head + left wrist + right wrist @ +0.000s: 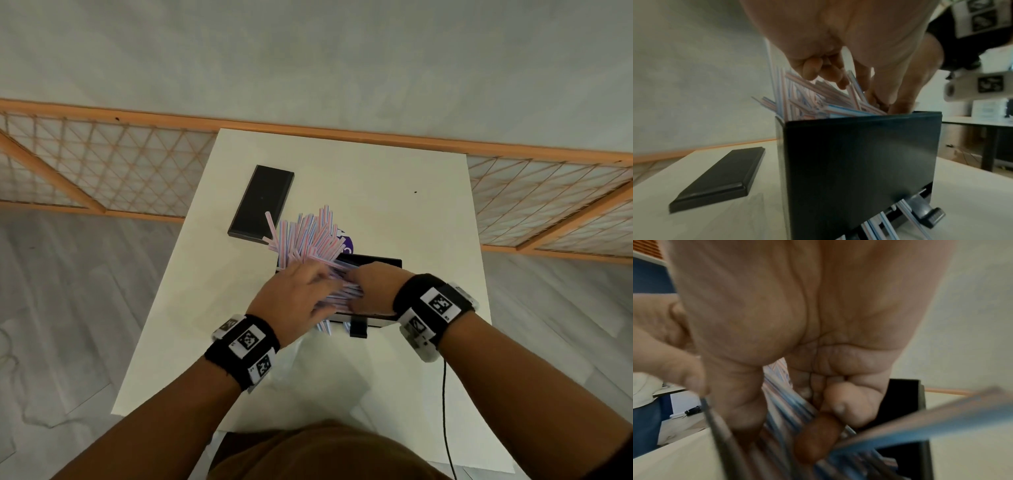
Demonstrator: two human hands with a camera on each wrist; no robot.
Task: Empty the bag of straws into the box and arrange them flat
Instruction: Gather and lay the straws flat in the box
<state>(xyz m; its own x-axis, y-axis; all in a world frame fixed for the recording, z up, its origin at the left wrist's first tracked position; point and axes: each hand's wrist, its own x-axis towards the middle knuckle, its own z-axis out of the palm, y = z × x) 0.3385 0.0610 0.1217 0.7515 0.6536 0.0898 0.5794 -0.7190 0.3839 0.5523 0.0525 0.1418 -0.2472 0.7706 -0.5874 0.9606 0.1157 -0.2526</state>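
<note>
Pink, white and blue striped straws stand fanned out of a black box at the middle of the white table. My left hand lies on the bundle from the left, its bent fingers dug in among the straw ends. My right hand reaches into the box from the right, thumb and fingers curled round a bunch of straws. A few straws stick out beneath the box's front wall. The crumpled clear bag lies on the table near me.
The box's flat black lid lies at the back left of the table, also seen in the left wrist view. Something purple shows behind the straws. A black knob juts from the box's base. A black cable hangs from my right wrist.
</note>
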